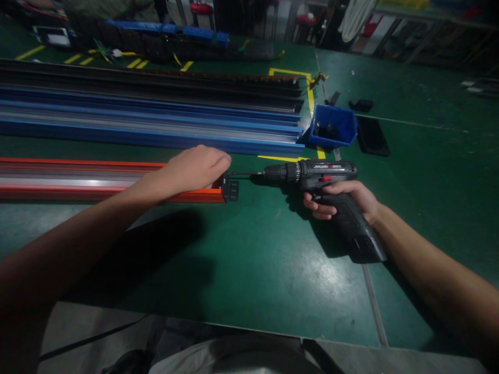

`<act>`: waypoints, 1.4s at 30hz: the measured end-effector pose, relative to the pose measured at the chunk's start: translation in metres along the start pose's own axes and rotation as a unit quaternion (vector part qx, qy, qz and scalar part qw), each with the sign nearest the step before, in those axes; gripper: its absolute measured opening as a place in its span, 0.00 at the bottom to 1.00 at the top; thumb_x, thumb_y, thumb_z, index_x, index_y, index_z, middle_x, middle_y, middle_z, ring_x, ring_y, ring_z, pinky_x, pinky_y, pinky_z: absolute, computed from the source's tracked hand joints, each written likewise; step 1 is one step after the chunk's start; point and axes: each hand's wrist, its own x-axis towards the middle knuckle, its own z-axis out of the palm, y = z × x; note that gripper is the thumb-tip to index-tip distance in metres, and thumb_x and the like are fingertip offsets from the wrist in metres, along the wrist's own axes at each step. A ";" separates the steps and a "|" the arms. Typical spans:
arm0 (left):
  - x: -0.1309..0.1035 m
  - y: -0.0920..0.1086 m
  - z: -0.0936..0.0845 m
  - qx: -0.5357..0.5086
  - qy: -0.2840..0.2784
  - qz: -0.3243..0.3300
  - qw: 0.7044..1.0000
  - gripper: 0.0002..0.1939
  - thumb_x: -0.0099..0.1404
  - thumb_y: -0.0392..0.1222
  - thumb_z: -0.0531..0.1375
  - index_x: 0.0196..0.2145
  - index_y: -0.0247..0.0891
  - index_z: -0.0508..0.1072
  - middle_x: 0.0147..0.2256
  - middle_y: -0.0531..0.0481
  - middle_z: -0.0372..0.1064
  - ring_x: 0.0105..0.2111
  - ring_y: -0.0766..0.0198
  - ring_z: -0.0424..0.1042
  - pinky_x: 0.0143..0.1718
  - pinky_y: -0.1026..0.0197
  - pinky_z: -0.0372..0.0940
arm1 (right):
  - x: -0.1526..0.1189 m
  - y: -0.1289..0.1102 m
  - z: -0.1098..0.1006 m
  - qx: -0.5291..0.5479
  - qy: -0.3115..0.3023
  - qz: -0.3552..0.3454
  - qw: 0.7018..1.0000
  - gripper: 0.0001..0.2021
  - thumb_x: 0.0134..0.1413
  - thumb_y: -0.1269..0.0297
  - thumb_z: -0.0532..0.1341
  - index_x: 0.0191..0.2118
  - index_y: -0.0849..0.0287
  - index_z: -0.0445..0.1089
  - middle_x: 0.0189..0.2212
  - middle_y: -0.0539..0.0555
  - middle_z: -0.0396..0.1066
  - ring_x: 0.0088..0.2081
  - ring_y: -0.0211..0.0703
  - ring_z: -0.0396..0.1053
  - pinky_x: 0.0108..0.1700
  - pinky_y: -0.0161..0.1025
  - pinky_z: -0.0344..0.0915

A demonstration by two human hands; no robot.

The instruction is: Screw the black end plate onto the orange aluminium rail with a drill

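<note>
An orange rail point(198, 196) lies lengthwise on the green table, with a black end bracket point(230, 189) at its right end. My left hand point(198, 167) is wrapped over the rail's end beside the bracket, its fingers bent down and partly hidden. My right hand point(343, 200) grips the handle of a black power drill point(319, 172), held level and pointing left. The drill's long bit reaches the upper part of the end bracket, near my left thumb; whether it sits in a screw is too small to tell.
Behind the orange rail lie blue rails point(156, 124) and black rails point(156, 85). A blue bin point(334, 126) with dark parts stands beyond the drill, beside a dark flat device point(373, 136). Wiring and tools lie along the far left edge.
</note>
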 end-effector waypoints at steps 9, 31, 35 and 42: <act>0.001 -0.002 0.002 0.025 0.000 0.011 1.000 0.28 0.74 0.50 0.39 0.37 0.41 0.76 0.42 0.44 0.78 0.41 0.52 0.77 0.43 0.53 0.66 | -0.001 -0.001 0.002 -0.025 0.024 0.001 0.999 0.12 0.59 0.67 0.63 0.45 0.70 0.73 0.35 0.59 0.72 0.25 0.35 0.61 0.31 0.36 0.69; -0.001 0.003 -0.003 0.022 0.005 0.009 1.000 0.27 0.73 0.51 0.40 0.36 0.41 0.76 0.42 0.45 0.79 0.41 0.54 0.76 0.41 0.56 0.66 | 0.000 -0.001 -0.003 0.003 -0.014 0.001 1.000 0.14 0.61 0.69 0.61 0.47 0.74 0.73 0.37 0.62 0.73 0.26 0.36 0.62 0.33 0.37 0.70; -0.001 0.004 -0.003 0.022 0.006 0.003 1.000 0.25 0.73 0.50 0.40 0.34 0.41 0.75 0.41 0.44 0.78 0.40 0.53 0.75 0.39 0.55 0.66 | 0.000 -0.001 -0.001 0.000 -0.008 0.002 1.000 0.12 0.62 0.69 0.60 0.47 0.73 0.72 0.36 0.60 0.73 0.27 0.34 0.61 0.34 0.35 0.70; -0.001 0.004 -0.003 0.011 0.003 -0.009 1.000 0.26 0.73 0.51 0.41 0.34 0.42 0.75 0.41 0.44 0.78 0.40 0.55 0.75 0.41 0.55 0.66 | -0.001 -0.003 0.005 0.007 0.016 0.006 1.000 0.13 0.61 0.70 0.61 0.47 0.76 0.72 0.36 0.62 0.73 0.26 0.34 0.63 0.34 0.33 0.70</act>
